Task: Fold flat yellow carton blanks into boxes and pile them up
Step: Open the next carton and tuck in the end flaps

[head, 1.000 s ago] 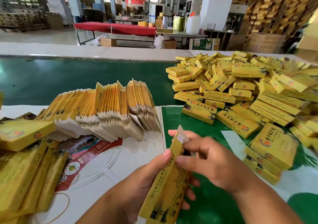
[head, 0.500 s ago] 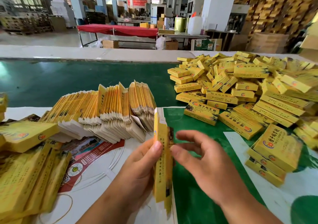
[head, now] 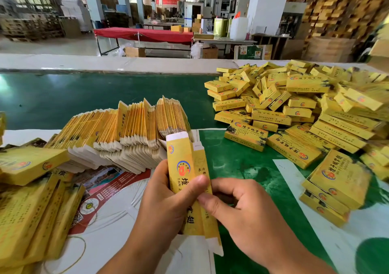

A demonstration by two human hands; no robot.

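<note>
Left hand (head: 168, 200) wrapped round one yellow carton blank (head: 185, 168) at lower centre of the frame, thumb pressed across the printed face, holding it upright with the white tuck flap on top. Right hand (head: 237, 206) curled in beside it, thumb and forefinger pinching the blank's right edge, probably to squeeze the flat sleeve open into a tube. Held clear of the table, likely so both ends stay free for tucking. Row of unfolded blanks (head: 126, 130) fanned on edge just behind, left of centre, within easy reach for the next pick. Heap of finished boxes (head: 294, 109) spread over the green surface (head: 105, 97) at the right, presumably where this one lands once closed.
</note>
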